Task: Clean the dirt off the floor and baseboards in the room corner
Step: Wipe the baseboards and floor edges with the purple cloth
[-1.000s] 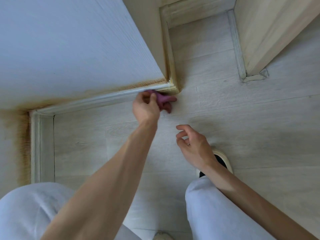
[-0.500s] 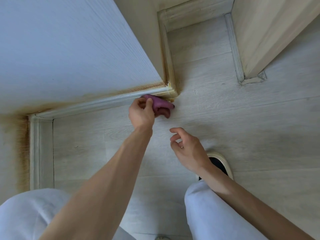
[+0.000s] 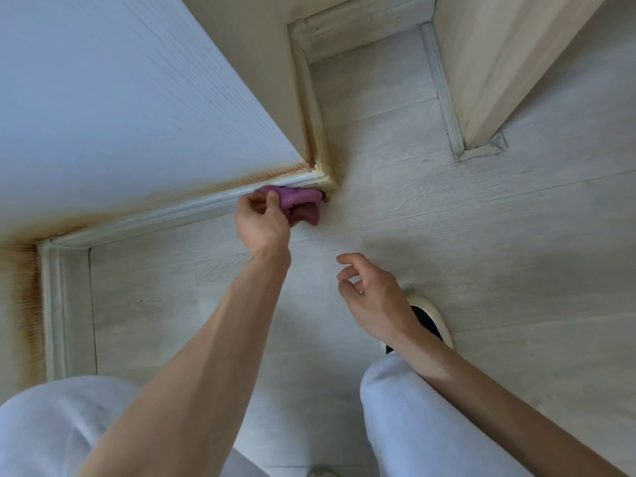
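Since a second ago the left hand [image 3: 263,223] has slid the purple cloth [image 3: 298,200] right along the baseboard [image 3: 179,212], up to the outer wall corner. Its fingers and thumb curl round the cloth, pressing it against the baseboard where it meets the pale laminate floor [image 3: 447,235]. Brown staining [image 3: 24,297] lines the wall above. The right hand [image 3: 373,297] hovers above the floor, fingers loosely curled, holding nothing.
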A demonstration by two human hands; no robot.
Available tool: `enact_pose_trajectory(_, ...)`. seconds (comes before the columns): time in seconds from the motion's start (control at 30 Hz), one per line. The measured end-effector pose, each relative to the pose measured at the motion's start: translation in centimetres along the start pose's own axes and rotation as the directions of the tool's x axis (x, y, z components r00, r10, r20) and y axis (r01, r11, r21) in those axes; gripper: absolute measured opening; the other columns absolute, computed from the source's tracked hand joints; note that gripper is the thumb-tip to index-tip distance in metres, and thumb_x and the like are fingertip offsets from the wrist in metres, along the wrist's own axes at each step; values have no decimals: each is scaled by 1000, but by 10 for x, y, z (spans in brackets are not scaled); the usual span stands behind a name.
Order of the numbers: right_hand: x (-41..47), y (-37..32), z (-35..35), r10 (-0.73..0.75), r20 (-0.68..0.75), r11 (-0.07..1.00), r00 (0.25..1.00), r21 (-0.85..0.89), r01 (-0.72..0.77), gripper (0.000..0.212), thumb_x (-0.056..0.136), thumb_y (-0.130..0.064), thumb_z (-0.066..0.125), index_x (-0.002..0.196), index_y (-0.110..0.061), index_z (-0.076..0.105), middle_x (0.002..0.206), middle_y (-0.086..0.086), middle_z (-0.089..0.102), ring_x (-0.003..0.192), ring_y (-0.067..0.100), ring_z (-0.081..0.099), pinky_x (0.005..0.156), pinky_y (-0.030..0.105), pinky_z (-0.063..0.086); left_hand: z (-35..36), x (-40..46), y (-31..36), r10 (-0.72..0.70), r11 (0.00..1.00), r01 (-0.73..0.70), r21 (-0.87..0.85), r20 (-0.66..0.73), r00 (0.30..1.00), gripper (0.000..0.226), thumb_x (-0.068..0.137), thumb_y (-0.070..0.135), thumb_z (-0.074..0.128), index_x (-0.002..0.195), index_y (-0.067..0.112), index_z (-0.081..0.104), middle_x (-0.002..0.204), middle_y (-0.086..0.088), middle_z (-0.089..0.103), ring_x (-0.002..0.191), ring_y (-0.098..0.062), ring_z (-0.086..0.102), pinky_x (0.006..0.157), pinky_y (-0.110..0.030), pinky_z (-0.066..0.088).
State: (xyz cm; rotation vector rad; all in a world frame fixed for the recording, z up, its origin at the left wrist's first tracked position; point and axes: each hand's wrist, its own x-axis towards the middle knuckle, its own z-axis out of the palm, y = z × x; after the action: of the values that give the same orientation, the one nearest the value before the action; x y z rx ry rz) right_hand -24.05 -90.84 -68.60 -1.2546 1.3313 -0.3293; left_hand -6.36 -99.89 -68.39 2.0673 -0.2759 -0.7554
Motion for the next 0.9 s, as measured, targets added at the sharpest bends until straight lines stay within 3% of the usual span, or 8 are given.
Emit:
enact_pose_trajectory(0.07,0,1,3,11,14,1000,1000,-1,-11,39,101,-19,56,140,-24,55,113,-11,64,89,13,65,81,31,54,5,0,5,70,995,-72,68,26,997,16,96,16,65,83,19,58,86,-5,71,83,-29,73,75,-50,63)
enact_pose_trajectory(0.13,-1,-1,5,5,17,1000,1000,3,-5,39,100,-17,56,139,-23,56,111,-11,63,87,12,65,81,30,54,22,-21,12,100,991,-112,78,149,984,18,95,15,67,80,20,58,83,-6,72,81,-29,73,72,-51,63)
enact_pose_trajectory(0.23,0,-3,4,4,11,1000,1000,1,-4,40,100,-16,56,139,-25,55,111,-12,63,86,12,64,79,28,53,33,-36,7,43,997,-57,57,219,975,14,95,16,69,85,19,61,85,-5,70,84,-28,73,69,-49,64)
enact_pose_trajectory(0.37,-3,4,1,12,24,1000,1000,-7,-12,39,102,-20,55,140,-25,54,113,-12,63,90,12,65,81,32,55,4,-5,5,9,998,-11,63,26,1000,12,96,20,67,87,21,58,91,-5,68,88,-29,72,76,-49,64)
enact_pose_trajectory(0.53,-3,0,3,-15,46,1000,999,-18,16,38,101,-20,56,139,-24,54,113,-12,64,89,12,65,79,29,52,-25,-5,3,78,992,-85,97,72,994,12,98,24,65,105,14,64,98,-8,69,87,-26,72,65,-44,65)
enact_pose_trajectory(0.7,0,1,4,-3,63,999,998,-31,5,38,101,-19,56,140,-23,55,110,-13,64,91,11,64,78,24,48,-66,8,9,135,977,-120,174,-73,988,10,95,24,66,104,18,66,86,0,72,77,-25,74,67,-50,63)
enact_pose_trajectory(0.8,-1,1,5,-18,92,999,996,-40,22,39,103,-20,55,141,-23,53,112,-13,64,91,10,64,75,23,49,-66,11,22,218,943,-204,262,-23,976,8,98,22,64,91,24,66,71,10,73,70,-12,71,71,-39,63)
enact_pose_trajectory(0.9,-1,3,4,-9,99,999,995,-35,13,39,103,-20,55,141,-23,53,113,-12,64,91,11,64,74,24,50,-60,4,24,281,879,-283,384,63,958,25,100,14,56,78,22,65,49,23,62,52,6,58,57,-11,48)
